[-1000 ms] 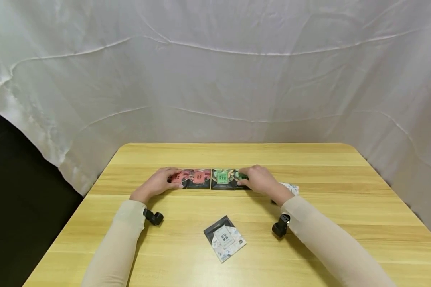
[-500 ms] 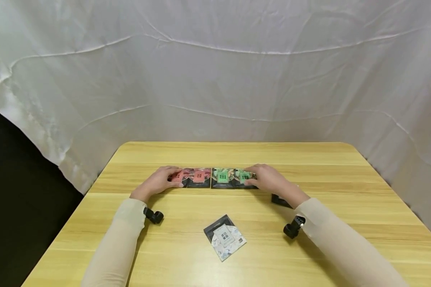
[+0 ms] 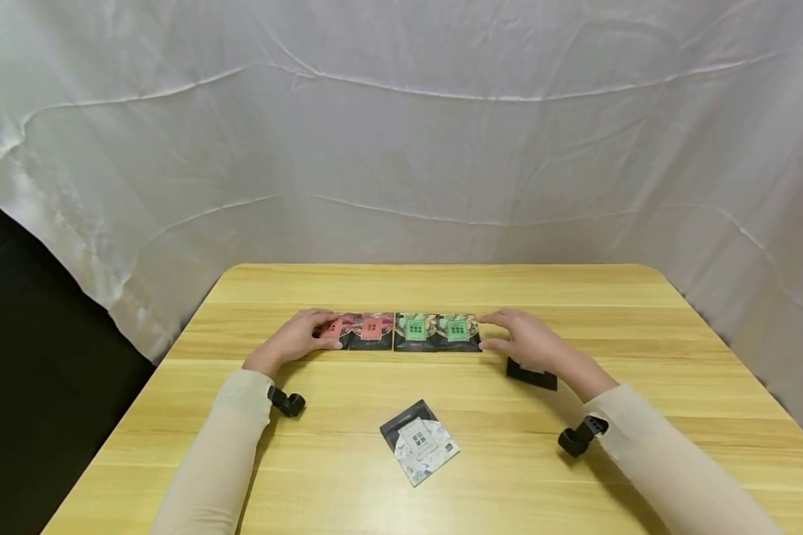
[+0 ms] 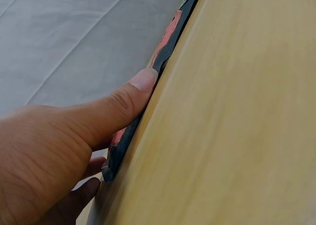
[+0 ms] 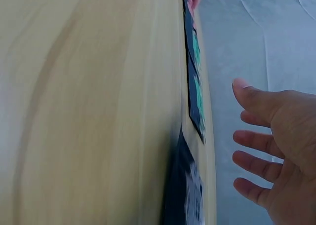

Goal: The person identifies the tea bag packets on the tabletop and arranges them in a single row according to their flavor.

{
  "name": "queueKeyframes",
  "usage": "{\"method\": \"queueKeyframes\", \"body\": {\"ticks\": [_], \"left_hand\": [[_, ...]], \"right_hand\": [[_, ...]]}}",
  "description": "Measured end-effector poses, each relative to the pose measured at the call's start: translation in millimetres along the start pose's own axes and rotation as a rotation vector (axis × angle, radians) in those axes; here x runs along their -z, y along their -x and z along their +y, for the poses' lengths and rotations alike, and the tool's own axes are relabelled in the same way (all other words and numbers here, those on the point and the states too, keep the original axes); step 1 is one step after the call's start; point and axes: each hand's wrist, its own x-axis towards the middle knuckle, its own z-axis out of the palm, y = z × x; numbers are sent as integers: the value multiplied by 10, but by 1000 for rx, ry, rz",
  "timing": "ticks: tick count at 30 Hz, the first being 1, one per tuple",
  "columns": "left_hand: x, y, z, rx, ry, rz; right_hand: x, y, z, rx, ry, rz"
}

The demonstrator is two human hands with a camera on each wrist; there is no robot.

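Observation:
A row of square, flat sachets lies along the back part of the table. On its left are two red-and-black sachets, an outer one (image 3: 332, 329) and an inner one (image 3: 372, 332); on its right, a green-and-black sachet (image 3: 415, 332) and a second green one (image 3: 458, 332). My left hand (image 3: 289, 343) grips the outer red sachet at its left end, thumb at the front edge and fingers partly hidden beyond it. My right hand (image 3: 525, 338) is at the row's right end, holding nothing, fingers spread and apart from the sachets in the right wrist view.
A white-and-black sachet (image 3: 419, 443) lies turned at an angle in the middle foreground. Another black-and-white sachet (image 3: 531, 374) lies partly hidden under my right wrist. A pale curtain (image 3: 401, 148) hangs behind the wooden table (image 3: 321, 475).
My right hand has let go of the rightmost green sachet and moved right, uncovering it. The left hand keeps its place on the red sachet.

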Motion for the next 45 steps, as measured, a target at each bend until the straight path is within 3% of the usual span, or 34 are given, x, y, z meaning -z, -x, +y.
{"method": "queueKeyframes", "body": {"ticks": [6,13,25,45], "left_hand": [[-12,0,-8,2,3,4],[-14,0,-14,-7,-3,7],[-14,-3,5,-7,-5,4],[7,8,-15,-23,2,6]], "right_hand": [[59,146,128,-4,-3,21],[74,296,257,45,3,4],[63,566,430,-39,-30,-36],[39,629,433,-5,138,-57]]}}
